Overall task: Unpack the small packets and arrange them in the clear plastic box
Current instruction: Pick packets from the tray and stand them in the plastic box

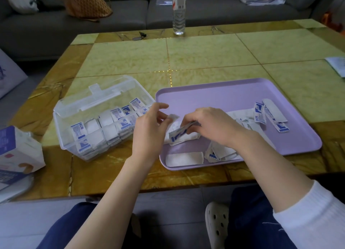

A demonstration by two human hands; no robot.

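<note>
One clear plastic box [74,136] seen, one lilac tray [233,91], one water bottle [178,11], two hands. Packets in box [76,131]: over a dozen, exact count not told. Loose packets on tray [259,116]: several, overlapped, not countable.

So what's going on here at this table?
A person is sorting small blue-and-white packets. Both hands, left hand and right hand, are working one packet over a purple tray that has more packets and white wrappers lying loose on it. The open clear box on the left already holds rows of packets.
</note>
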